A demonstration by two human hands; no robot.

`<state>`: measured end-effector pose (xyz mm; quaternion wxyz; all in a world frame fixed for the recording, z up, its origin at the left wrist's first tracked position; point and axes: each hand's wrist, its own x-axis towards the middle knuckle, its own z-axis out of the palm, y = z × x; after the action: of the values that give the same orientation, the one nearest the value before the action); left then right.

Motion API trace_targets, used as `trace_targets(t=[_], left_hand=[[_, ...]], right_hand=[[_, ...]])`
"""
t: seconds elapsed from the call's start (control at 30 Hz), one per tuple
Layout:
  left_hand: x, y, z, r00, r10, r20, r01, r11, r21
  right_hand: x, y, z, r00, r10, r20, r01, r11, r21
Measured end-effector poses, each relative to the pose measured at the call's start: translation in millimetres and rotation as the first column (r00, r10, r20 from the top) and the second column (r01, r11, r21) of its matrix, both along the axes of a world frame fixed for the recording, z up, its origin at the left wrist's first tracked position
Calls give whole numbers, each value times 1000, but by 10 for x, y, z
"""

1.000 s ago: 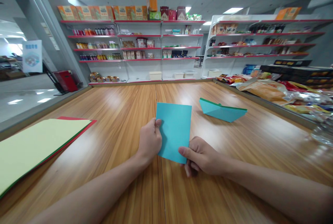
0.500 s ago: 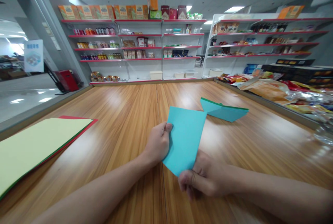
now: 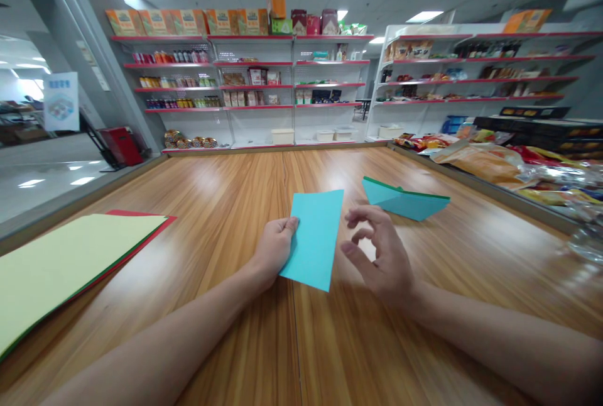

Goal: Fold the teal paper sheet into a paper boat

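Note:
My left hand (image 3: 277, 246) pinches the left edge of a light blue sheet of folded paper (image 3: 316, 239), with the thumb on its near face. The sheet is held up, tilted, above the wooden table. Just right of its right edge is my right hand (image 3: 379, 252), fingers curved and apart, touching nothing. Behind that hand a folded blue paper boat (image 3: 407, 202) with a green upper edge stands on the table. The fingers of my left hand behind the sheet are hidden.
A stack of coloured paper (image 3: 80, 261), pale yellow on top with green and red below, lies at the left. Bagged snacks (image 3: 490, 164) fill the bin beyond the table's right edge. Stocked shelves (image 3: 254, 85) stand behind the wooden table (image 3: 226, 192).
My right hand has let go of the sheet's lower right corner, moved up and opened. My left hand has shifted slightly left with the sheet, which has turned a little.

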<state>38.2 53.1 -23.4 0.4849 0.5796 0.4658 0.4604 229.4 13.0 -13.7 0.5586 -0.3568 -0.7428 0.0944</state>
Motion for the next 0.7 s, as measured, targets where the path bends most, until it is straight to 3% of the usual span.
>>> trace_targets(t=[0.07, 0.1, 0.2, 0.27, 0.3, 0.37, 0.4, 0.47, 0.53, 0.6, 0.7], left_hand=[[-13, 16, 3, 994, -105, 23, 107, 990, -89], [-26, 24, 8, 987, -158, 35, 161, 978, -130], [-73, 53, 34, 960, -268, 85, 281, 933, -223], [-93, 62, 64, 954, -267, 138, 294, 926, -238], [-94, 58, 83, 953, -245, 180, 281, 935, -216], [-74, 26, 126, 930, -204, 305, 244, 965, -100], [-55, 0, 145, 906, -212, 366, 237, 971, -26], [-6, -64, 165, 871, -285, 400, 274, 958, 86], [42, -125, 155, 895, -323, 308, 310, 946, 93], [74, -162, 121, 925, -279, 256, 270, 960, 68], [78, -156, 68, 927, -226, 298, 231, 973, 20]], right_hand=[[57, 46, 59, 972, -80, 222, 15, 960, 279], [81, 60, 80, 939, -87, 332, -31, 941, 336], [118, 71, 102, 876, 45, 480, -193, 945, 264], [114, 64, 97, 934, 85, 346, -134, 984, 120], [105, 61, 95, 972, 39, 232, -48, 998, 31], [73, 57, 96, 995, -104, -3, 101, 977, -186], [53, 55, 99, 985, -138, -106, 101, 949, -298], [11, 55, 100, 954, -95, -285, -56, 875, -480], [-23, 60, 87, 907, -31, -419, -243, 774, -585], [-39, 75, 52, 879, -19, -476, -336, 683, -648], [-32, 117, -17, 857, 16, -516, -429, 577, -695]])
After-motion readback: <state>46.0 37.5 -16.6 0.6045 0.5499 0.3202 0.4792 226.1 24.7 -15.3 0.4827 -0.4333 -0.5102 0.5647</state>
